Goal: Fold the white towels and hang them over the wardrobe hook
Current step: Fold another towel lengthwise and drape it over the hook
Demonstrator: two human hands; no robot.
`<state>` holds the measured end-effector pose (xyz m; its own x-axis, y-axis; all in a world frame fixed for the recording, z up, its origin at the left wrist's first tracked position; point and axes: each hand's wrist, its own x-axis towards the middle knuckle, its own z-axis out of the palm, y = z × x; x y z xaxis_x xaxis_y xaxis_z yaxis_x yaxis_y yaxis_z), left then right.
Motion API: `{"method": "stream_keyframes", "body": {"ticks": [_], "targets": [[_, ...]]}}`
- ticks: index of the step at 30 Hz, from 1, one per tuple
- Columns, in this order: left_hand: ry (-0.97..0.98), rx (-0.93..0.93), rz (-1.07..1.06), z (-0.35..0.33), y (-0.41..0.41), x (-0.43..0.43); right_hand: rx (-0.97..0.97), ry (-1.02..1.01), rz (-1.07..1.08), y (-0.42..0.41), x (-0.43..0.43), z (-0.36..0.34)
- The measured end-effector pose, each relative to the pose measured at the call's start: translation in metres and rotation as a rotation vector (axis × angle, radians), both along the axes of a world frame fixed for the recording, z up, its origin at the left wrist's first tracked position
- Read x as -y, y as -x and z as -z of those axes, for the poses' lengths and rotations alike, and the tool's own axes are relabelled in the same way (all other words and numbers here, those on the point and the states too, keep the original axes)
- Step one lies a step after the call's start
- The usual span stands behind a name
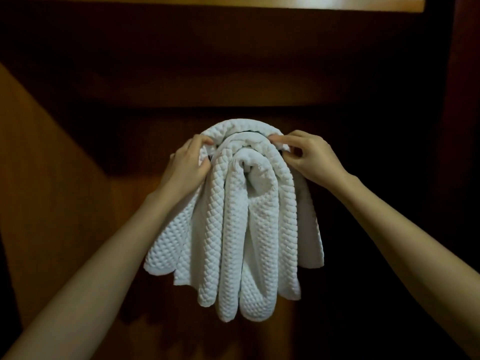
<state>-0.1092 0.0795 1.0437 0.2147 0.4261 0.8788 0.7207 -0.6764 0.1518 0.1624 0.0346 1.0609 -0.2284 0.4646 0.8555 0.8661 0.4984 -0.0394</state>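
Reaching up from both lower corners on two bare forearms, meeting at a bundle of white towels (241, 229) in the middle of the view. Hanging there in several thick, quilted loops against the dark wooden wardrobe back (233, 74), well below a lit shelf edge (233, 3) running along the top. Covering the hook completely, so not showing where it is sitting under the folds.

Pinching the top left fold with the left hand (185, 166), curling the fingers over the cloth and pressing the thumb in from below. Nipping a thin edge of the outer layer at the top right with the right hand (310, 157), bending the other fingers loosely behind.

Probably evening out the stack on the hook, with the task looking close to done.

Risking a slide from here: tugging harder on one side, and so dragging the whole bundle off its one small hidden support. Risking, too, loosening the outer loops and letting the inner rolled towel drop out downward. Calling for a gentle, even release on both sides.
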Motion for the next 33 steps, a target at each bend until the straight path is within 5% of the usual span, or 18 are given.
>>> {"method": "stream_keyframes", "body": {"ticks": [8,14,20,26,33], "targets": [[-0.118,-0.053,-0.076,-0.019,-0.022,0.0,-0.211,-0.022,-0.039,-0.014,-0.013,-0.012],[0.011,0.101,0.195,0.046,0.017,-0.006,-0.219,0.062,-0.18,-0.013,-0.006,0.042],[-0.002,-0.168,-0.071,0.123,0.046,-0.013,-0.278,0.12,-0.214,-0.02,0.003,0.093],[-0.134,-0.093,-0.42,0.123,0.066,-0.011,-0.367,0.111,-0.182,-0.029,0.001,0.127],[-0.055,-0.077,-0.222,0.152,0.025,0.013,-0.447,0.184,-0.128,-0.021,0.008,0.161]]}}
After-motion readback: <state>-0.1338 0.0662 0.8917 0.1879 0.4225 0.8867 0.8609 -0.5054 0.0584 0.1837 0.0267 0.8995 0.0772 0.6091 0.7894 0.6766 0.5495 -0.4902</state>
